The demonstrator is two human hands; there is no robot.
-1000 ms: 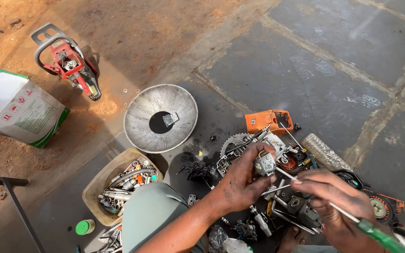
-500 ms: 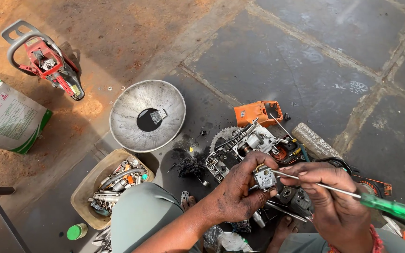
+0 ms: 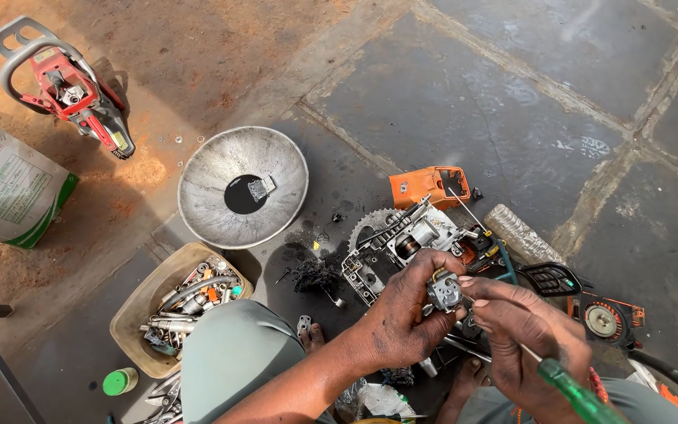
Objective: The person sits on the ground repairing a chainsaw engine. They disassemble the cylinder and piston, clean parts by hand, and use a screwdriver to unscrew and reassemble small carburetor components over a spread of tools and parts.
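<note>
The left hand (image 3: pixel 402 314) closes its grip around a small grey metal carburettor (image 3: pixel 444 292), pinched between thumb and fingertips and held up above the floor, roughly level with the person's knees. The right hand (image 3: pixel 523 338) sits just to the right of that grip, touching or nearly touching the part, and is clenched around a green-handled screwdriver (image 3: pixel 578 396). The screwdriver's long axis runs on a slant: its handle trails down and away to the lower right, and its thin shaft points up and to the left, straight toward the carburettor, so the tip meets the part from its right side; the tip itself is hidden behind the fingers. Both hands are therefore at the part, the left carrying it and the right bringing the tool. Directly beyond the grip, on the stone floor (image 3: pixel 464 102), lies a stripped chainsaw engine body (image 3: pixel 402 239), with an orange plastic cover (image 3: pixel 431 187) farther beyond it. Left of the grip and well apart rests a shallow metal bowl (image 3: pixel 221 157) holding a dark puddle, and below that a tan tub (image 3: pixel 131 314) of loose parts. Far to the upper left lies a whole red chainsaw (image 3: pixel 64 82), beside a white and green sack (image 3: pixel 5 192).
</note>
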